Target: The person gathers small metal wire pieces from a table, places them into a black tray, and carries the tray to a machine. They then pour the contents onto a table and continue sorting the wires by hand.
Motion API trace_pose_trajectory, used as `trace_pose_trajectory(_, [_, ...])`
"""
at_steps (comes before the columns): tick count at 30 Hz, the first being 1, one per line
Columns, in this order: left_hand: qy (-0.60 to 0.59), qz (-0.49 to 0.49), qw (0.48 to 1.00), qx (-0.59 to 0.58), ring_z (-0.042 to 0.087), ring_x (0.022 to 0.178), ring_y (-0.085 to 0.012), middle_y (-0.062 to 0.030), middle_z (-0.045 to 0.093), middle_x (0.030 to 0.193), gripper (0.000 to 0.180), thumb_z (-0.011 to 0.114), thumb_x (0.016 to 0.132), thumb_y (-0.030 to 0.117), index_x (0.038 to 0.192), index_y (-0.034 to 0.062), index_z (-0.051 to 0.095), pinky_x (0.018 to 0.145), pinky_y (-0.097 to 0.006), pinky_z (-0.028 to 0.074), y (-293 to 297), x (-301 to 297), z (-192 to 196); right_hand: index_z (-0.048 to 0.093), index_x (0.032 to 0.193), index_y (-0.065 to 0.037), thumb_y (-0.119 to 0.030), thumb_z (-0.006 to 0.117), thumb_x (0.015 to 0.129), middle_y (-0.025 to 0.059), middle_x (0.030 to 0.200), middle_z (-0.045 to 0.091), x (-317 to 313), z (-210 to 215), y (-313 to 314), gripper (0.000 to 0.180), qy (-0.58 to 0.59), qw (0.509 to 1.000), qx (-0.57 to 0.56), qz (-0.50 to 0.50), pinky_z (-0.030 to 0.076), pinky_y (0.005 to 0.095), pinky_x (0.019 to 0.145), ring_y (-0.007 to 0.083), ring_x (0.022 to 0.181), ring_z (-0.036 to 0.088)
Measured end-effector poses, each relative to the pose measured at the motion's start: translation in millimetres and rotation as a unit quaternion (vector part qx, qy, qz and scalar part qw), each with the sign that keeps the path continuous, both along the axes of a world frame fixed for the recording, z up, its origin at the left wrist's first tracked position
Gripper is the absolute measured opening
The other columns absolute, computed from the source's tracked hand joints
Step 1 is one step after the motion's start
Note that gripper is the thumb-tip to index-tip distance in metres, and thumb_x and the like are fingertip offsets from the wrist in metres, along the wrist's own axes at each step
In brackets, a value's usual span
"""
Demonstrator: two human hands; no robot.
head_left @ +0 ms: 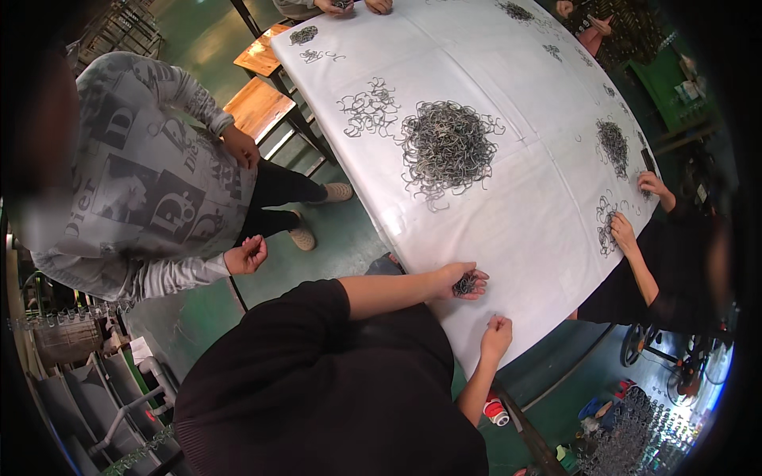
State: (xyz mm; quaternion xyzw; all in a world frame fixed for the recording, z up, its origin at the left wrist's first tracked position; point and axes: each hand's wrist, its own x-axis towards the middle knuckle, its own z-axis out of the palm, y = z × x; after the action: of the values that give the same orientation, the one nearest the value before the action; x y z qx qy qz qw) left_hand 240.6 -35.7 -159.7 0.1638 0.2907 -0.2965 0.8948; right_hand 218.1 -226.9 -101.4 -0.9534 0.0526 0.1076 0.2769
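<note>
Palm up over the near edge of the table, my left hand [456, 281] cups a small bunch of dark bent-wire hooks [465, 285], its fingers partly curled around them. My right hand [497, 336] is close by at the near right edge, thumb and fingertips pinched together. Whatever those fingertips may hold is too small to see. Farther up the white-covered table [508, 238] lies a large heap of the same hooks [448, 147]. A looser scatter of hooks [371, 106] spreads to its left.
A person in a grey patterned top [151, 174] stands at the left, beside wooden stools [258, 107]. On the right, another person's hands [625, 232] touch a hook pile [606, 226]; a further pile [612, 148] lies beyond. More people's hands [379, 6] show at the far edge.
</note>
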Motion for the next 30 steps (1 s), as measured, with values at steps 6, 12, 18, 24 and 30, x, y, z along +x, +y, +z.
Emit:
trace_pose_trajectory(6, [-0.019, 0.025, 0.999, -0.044, 0.063, 0.080, -0.0199, -0.0059, 0.062, 0.088, 0.044, 0.029, 0.101, 0.035, 0.107, 0.0023, 0.058, 0.072, -0.036, 0.056, -10.0, -3.0, 18.6, 0.058, 0.098, 0.000, -0.013, 0.059, 0.088, 0.0119, 0.091, 0.059, 11.4, 48.0, 39.8, 0.017, -0.083, 0.982, 0.118, 0.125, 0.046, 0.0344, 0.072, 0.0224, 0.080, 0.058])
trace_pose_trajectory(12, [-0.095, 0.026, 0.991, 0.096, 0.060, 0.073, -0.0159, -0.0052, 0.061, 0.086, 0.044, 0.032, 0.101, 0.036, 0.101, 0.0024, 0.060, 0.062, -0.031, 0.052, -15.6, 11.4, 64.2, 0.053, 0.116, -0.002, -0.038, 0.045, 0.098, 0.0072, 0.113, 0.056, 30.3, 35.4, 45.3, 0.041, 0.035, 0.831, 0.514, -0.210, 0.041, 0.0388, 0.087, 0.0222, 0.098, 0.055])
trace_pose_trajectory(18, [-0.329, -0.004, 0.474, 0.817, 0.063, 0.091, -0.0238, -0.0125, 0.067, 0.095, 0.038, 0.045, 0.096, 0.037, 0.099, 0.0062, 0.067, 0.091, -0.041, 0.043, -64.6, 23.1, 64.9, 0.047, 0.128, -0.004, -0.039, 0.036, 0.099, 0.0101, 0.121, 0.054, 45.1, -13.9, 63.3, 0.046, 0.150, 0.509, 0.842, -0.098, 0.038, 0.0378, 0.099, 0.0223, 0.113, 0.051])
trace_pose_trajectory(24, [-0.345, 0.022, 0.229, 0.910, 0.059, 0.097, -0.0231, -0.0103, 0.064, 0.098, 0.028, 0.048, 0.090, 0.029, 0.092, 0.0071, 0.065, 0.093, -0.039, 0.042, -89.7, 6.9, 59.6, 0.047, 0.128, -0.004, -0.030, 0.033, 0.100, 0.0084, 0.123, 0.053, 51.9, -64.1, 64.5, 0.040, -0.146, 0.809, 0.568, -0.038, 0.038, 0.0360, 0.097, 0.0199, 0.115, 0.048])
trace_pose_trajectory(30, [-0.360, -0.029, 0.228, 0.904, 0.052, 0.103, -0.0210, -0.0058, 0.058, 0.102, 0.013, 0.051, 0.082, 0.018, 0.079, 0.0082, 0.060, 0.091, -0.035, 0.042, -115.0, -9.8, 79.9, 0.050, 0.124, -0.005, -0.031, 0.034, 0.100, 0.0083, 0.121, 0.055, 28.1, -62.7, 36.1, 0.038, -0.004, 0.760, 0.641, -0.108, 0.038, 0.0375, 0.099, 0.0193, 0.114, 0.049])
